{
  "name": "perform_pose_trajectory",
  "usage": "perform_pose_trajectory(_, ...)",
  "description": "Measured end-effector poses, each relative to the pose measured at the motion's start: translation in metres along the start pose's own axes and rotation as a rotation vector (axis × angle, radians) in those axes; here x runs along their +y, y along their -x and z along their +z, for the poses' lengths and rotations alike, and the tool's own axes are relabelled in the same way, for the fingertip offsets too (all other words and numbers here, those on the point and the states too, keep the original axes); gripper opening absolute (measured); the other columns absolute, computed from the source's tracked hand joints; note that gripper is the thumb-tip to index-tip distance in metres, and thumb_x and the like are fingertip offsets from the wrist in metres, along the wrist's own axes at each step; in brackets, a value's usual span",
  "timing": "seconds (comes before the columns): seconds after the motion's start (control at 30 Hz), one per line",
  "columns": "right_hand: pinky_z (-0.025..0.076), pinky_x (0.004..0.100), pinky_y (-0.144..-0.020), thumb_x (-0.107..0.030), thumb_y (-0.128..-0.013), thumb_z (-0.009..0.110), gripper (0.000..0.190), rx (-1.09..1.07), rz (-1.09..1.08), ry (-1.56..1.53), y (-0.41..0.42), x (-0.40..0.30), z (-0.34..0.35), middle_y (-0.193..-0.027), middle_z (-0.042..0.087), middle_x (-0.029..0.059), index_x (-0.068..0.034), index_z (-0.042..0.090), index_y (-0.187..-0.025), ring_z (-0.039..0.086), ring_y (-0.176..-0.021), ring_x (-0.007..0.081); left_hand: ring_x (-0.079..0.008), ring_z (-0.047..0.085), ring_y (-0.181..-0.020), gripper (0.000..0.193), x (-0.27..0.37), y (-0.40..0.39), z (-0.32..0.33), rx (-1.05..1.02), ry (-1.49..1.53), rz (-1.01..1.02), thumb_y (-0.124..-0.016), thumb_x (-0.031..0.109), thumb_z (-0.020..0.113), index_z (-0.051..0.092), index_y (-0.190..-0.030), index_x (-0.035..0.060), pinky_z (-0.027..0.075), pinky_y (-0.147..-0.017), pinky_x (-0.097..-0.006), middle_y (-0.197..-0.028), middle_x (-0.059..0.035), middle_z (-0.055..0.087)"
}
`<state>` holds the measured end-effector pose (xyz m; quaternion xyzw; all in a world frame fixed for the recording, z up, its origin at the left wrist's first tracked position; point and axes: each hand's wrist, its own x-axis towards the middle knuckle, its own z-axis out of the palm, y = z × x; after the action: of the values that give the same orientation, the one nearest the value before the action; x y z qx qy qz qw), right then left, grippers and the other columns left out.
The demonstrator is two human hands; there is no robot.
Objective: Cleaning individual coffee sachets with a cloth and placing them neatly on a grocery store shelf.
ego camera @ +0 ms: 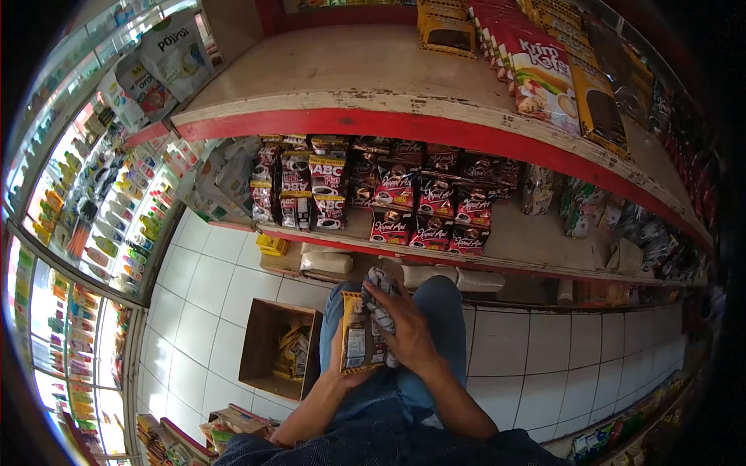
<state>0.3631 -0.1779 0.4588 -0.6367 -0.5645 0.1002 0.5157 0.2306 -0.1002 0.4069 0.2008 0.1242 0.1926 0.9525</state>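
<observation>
My left hand point(344, 373) holds a brown and yellow coffee pouch point(356, 338) from beneath, above my lap. Its printed back faces up, and most of my left fingers are hidden under it. In my right hand point(405, 332) is a crumpled grey and white patterned cloth point(379, 297), pressed against the right side of the pouch. Both hands are between my knees, in front of the low shelf.
An open cardboard box point(250, 349) with several yellow packets point(294, 355) stands on the tiled floor to my left. Ahead, the lower shelf point(527, 244) carries coffee sachet packs point(437, 204). The red-edged upper shelf point(332, 64) juts out above, with Krim Kafe pouches point(542, 76).
</observation>
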Motion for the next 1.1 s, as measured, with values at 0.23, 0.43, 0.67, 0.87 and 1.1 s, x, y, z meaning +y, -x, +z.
perform_pose_trajectory(0.23,0.037,0.0365,-0.106,-0.017,-0.095,0.057,0.042,0.028,0.351,-0.224,0.031,0.071,-0.024,-0.129,0.057,0.0163,-0.01,0.049,-0.136,0.052,-0.124,0.0319,-0.0267,0.052,-0.123,0.051,0.022,-0.001,0.057,0.191,0.217,-0.031,-0.098,0.038,0.044,0.042,-0.141,0.0109,0.041,-0.103,-0.0427,-0.135,-0.0147,0.052)
perform_pose_trajectory(0.43,0.039,0.0355,-0.1,-0.033,-0.101,0.05,0.047,0.226,0.543,-0.339,0.048,0.097,-0.027,-0.124,0.059,0.0221,0.003,0.05,-0.13,0.055,-0.117,0.0327,-0.0165,0.054,-0.103,0.043,0.077,-0.007,0.081,-0.112,0.547,0.29,-0.097,0.022,0.054,0.047,-0.135,0.0048,0.046,-0.086,-0.0303,-0.118,-0.0093,0.055)
perform_pose_trajectory(0.67,0.044,0.0376,-0.092,-0.035,-0.101,0.05,0.045,0.18,0.509,-0.311,0.047,0.112,-0.026,-0.112,0.064,0.0193,0.004,0.054,-0.123,0.06,-0.106,0.0316,-0.0218,0.052,-0.121,0.063,0.158,-0.074,0.216,-0.162,-0.536,0.823,-0.095,0.01,0.057,0.023,-0.148,0.0103,0.045,-0.102,-0.0372,-0.135,-0.0103,0.048)
perform_pose_trajectory(0.87,0.043,0.0366,-0.091,-0.038,-0.101,0.049,0.046,0.188,0.515,-0.334,0.045,0.112,-0.017,-0.106,0.065,0.0167,0.004,0.056,-0.119,0.059,-0.101,0.0263,-0.0144,0.063,-0.095,0.032,0.217,-0.209,0.301,-0.411,-0.751,0.639,-0.09,0.009,0.067,0.055,-0.117,-0.0034,0.051,-0.082,-0.0273,-0.109,-0.0092,0.066)
perform_pose_trajectory(1.1,0.042,0.0363,-0.088,-0.047,-0.098,0.05,0.057,0.177,0.712,-0.271,0.043,0.107,-0.019,-0.103,0.063,0.0155,0.006,0.056,-0.116,0.056,-0.097,0.023,-0.0175,0.066,-0.087,0.027,0.226,-0.35,0.314,-0.171,-1.203,0.548,-0.088,0.007,0.07,0.061,-0.11,-0.0046,0.054,-0.075,-0.0283,-0.104,-0.0127,0.068)
